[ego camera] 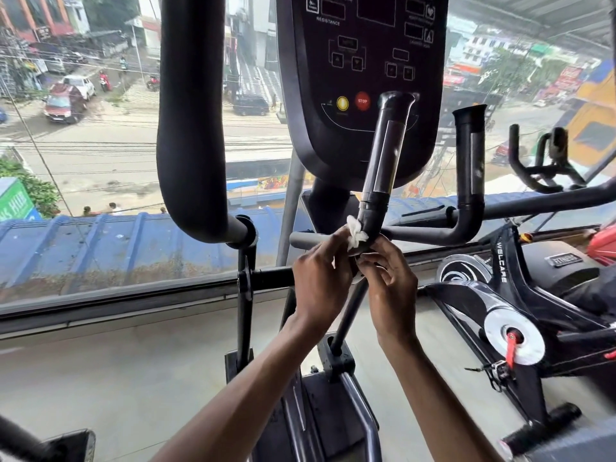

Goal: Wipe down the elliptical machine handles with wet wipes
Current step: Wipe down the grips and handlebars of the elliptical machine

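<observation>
L hand (320,281) pinches wipe (356,233) at its 12 o'clock, vs base of handle (383,161), prob. to wrap it round. R hand (390,288) at 3 o'clock, fingers curled at same spot; can't tell if on wipe or handle.

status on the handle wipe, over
Left hand pinches wet wipe at base of inner handle. Right hand curled there too, grip unclear. Nothing blocking.

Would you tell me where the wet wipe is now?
Head view, centre: the wet wipe sits low on the inner handle, between the left hand and right hand.
</observation>
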Demonstrator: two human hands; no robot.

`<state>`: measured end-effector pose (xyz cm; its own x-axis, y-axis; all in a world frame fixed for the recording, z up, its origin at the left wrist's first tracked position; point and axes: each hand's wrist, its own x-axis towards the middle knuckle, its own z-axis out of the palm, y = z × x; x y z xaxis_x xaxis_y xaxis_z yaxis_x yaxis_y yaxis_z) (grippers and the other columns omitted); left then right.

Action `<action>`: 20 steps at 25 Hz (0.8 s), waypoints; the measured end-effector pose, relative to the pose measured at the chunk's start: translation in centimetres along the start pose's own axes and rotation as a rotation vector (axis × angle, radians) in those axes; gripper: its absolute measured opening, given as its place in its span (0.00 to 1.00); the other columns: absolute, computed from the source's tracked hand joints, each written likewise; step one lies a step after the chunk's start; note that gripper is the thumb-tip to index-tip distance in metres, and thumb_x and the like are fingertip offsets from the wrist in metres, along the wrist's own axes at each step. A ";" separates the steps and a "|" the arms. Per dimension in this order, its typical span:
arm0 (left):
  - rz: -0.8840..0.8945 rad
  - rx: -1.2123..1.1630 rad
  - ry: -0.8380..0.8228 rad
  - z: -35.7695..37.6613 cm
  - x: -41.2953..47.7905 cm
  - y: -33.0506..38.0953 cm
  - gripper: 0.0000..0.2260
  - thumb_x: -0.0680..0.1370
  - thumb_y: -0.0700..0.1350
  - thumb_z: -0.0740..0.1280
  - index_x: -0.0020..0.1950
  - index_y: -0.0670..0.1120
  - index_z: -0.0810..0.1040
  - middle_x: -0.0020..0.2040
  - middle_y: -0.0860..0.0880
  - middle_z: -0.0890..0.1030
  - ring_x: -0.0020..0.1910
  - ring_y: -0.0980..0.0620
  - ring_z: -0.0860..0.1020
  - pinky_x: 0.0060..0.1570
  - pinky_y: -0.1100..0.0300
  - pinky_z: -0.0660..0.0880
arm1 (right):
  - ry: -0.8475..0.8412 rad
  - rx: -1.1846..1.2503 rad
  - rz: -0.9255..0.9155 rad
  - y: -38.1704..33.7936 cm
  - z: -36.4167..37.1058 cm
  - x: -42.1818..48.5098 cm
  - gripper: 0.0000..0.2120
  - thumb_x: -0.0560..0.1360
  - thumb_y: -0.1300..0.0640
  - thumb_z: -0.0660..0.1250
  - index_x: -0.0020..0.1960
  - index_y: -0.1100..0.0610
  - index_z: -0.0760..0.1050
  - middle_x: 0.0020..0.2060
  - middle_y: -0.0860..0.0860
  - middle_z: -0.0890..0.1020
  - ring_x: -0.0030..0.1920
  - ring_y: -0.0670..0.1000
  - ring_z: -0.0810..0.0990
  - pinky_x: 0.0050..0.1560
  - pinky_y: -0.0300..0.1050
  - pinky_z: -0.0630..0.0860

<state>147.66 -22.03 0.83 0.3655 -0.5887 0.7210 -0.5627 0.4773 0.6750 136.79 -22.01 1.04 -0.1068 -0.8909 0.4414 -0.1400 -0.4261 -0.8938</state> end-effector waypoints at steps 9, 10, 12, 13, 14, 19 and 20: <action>0.153 -0.065 -0.087 -0.7 -0.4 -2.4 0.12 0.79 0.35 0.71 0.62 0.40 0.84 0.60 0.45 0.85 0.58 0.50 0.82 0.59 0.60 0.78 | 0.024 -0.004 0.023 0.3 0.1 -0.2 0.20 0.74 0.59 0.68 0.61 0.40 0.81 0.52 0.45 0.87 0.54 0.51 0.84 0.58 0.57 0.79; 0.131 -0.096 -0.075 -0.6 -0.3 -2.6 0.11 0.79 0.36 0.72 0.61 0.40 0.85 0.59 0.46 0.85 0.58 0.50 0.82 0.58 0.59 0.79 | 0.024 -0.006 0.026 0.3 0.1 -0.2 0.20 0.74 0.59 0.68 0.62 0.44 0.80 0.51 0.45 0.87 0.54 0.51 0.84 0.57 0.55 0.79; 0.104 -0.124 -0.038 -0.4 -0.1 -2.9 0.09 0.78 0.35 0.73 0.58 0.40 0.86 0.56 0.46 0.85 0.55 0.50 0.83 0.54 0.56 0.80 | 0.031 -0.015 0.033 0.3 0.2 -0.2 0.21 0.73 0.59 0.68 0.65 0.51 0.80 0.51 0.43 0.86 0.54 0.49 0.84 0.55 0.47 0.79; 0.101 -0.121 -0.018 -0.2 -0.2 -3.1 0.09 0.78 0.33 0.73 0.57 0.40 0.86 0.55 0.46 0.85 0.54 0.50 0.84 0.53 0.55 0.81 | 0.038 -0.016 0.037 0.3 0.2 -0.2 0.21 0.73 0.59 0.68 0.66 0.53 0.80 0.50 0.43 0.86 0.53 0.48 0.84 0.55 0.45 0.78; 0.107 -0.104 -0.001 -0.1 -0.5 -3.3 0.10 0.77 0.32 0.73 0.56 0.40 0.86 0.54 0.46 0.86 0.53 0.49 0.84 0.53 0.55 0.81 | 0.047 -0.011 0.040 0.2 0.3 -0.2 0.21 0.73 0.59 0.68 0.66 0.54 0.80 0.50 0.43 0.86 0.53 0.48 0.84 0.55 0.45 0.78; 0.100 0.020 0.016 0.7 -2.6 -6.6 0.12 0.75 0.31 0.73 0.57 0.40 0.86 0.57 0.45 0.86 0.57 0.50 0.84 0.58 0.58 0.80 | 0.060 -0.002 0.019 0.0 0.6 -0.3 0.19 0.74 0.60 0.68 0.61 0.44 0.79 0.52 0.41 0.86 0.51 0.47 0.83 0.56 0.47 0.78; 0.035 0.029 0.030 0.6 -2.6 -7.3 0.12 0.75 0.32 0.73 0.58 0.40 0.86 0.57 0.45 0.86 0.57 0.52 0.84 0.57 0.59 0.80 | 0.065 -0.004 0.015 0.1 0.6 -0.3 0.19 0.74 0.60 0.68 0.61 0.43 0.80 0.52 0.41 0.86 0.52 0.47 0.83 0.57 0.48 0.78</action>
<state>150.40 -24.34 -6.00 0.3673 -0.5517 0.7488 -0.5967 0.4777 0.6447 137.41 -21.83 0.78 -0.1730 -0.8850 0.4323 -0.1416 -0.4120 -0.9001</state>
